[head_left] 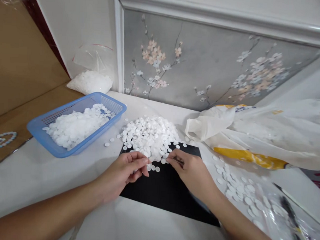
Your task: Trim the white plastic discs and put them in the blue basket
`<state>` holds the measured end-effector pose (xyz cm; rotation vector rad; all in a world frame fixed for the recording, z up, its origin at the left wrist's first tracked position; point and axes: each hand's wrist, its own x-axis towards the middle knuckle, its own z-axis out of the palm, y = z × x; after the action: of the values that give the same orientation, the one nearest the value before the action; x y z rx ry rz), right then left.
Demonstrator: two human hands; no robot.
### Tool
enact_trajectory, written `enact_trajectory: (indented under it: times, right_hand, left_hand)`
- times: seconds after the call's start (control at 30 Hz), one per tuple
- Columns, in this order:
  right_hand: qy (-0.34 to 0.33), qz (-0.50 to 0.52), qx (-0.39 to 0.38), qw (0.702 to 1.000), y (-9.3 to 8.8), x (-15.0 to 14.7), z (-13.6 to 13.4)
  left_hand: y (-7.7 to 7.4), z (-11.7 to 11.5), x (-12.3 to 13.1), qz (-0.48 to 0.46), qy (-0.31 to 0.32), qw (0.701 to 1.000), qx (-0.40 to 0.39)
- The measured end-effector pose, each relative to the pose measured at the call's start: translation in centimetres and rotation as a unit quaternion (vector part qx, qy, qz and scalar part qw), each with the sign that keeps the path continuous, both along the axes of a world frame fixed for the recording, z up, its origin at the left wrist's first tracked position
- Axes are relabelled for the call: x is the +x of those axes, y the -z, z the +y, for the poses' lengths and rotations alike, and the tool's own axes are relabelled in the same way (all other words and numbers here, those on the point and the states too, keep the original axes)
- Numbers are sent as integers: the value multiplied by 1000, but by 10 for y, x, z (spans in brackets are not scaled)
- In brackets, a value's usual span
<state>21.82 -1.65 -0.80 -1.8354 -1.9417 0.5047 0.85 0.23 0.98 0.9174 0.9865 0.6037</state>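
A heap of small white round discs point(155, 132) lies on the pale table and over the far edge of a black mat point(159, 190). At the heap's near side, my left hand point(132, 168) is closed, thumb against index finger; whatever is pinched there is too small to make out. Opposite it, my right hand point(188, 167) closes around a thin metal tool point(178, 160) that looks like tweezers, mostly hidden by the fingers. Its fingertips are at the heap's right front edge. A few loose discs point(157, 169) lie on the mat between both hands.
To the left stands a blue plastic basket point(55, 151) holding more discs, with a clear bag of white pieces point(91, 82) behind it. A white and yellow plastic bag point(257, 135) lies right. Scattered discs point(239, 189) and a black pen-like object point(290, 210) are nearer me.
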Motion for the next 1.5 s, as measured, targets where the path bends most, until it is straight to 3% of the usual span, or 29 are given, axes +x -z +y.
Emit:
enact_trajectory:
  times: [0.17, 0.37, 0.47, 0.57, 0.8, 0.93, 1.27, 1.5]
  right_hand:
    - [-44, 67, -35, 996, 1, -4, -2]
    - [-131, 43, -3, 990, 3, -12, -5]
    - [-106, 85, -20, 991, 2, -12, -4]
    - [-43, 165, -85, 982, -1, -13, -3]
    - [-10, 322, -158, 933, -6, -21, -7]
    - [-17, 332, -168, 928, -10, -26, -10]
    - [-2, 259, -93, 961, -2, -16, -2]
    - [-38, 256, -113, 959, -6, -22, -5]
  left_hand:
    - [2, 6, -4, 6, -43, 999, 6]
    - [4, 8, -6, 15, -45, 999, 23]
    - [4, 10, -7, 29, -38, 998, 45]
    - [4, 10, -6, 68, -13, 995, 68]
    - [9, 0, -1, 107, 117, 983, 94]
    - [6, -2, -1, 113, 140, 979, 96]
    - [-3, -1, 2, 68, 86, 994, 4]
    - [-2, -1, -1, 20, 80, 995, -48]
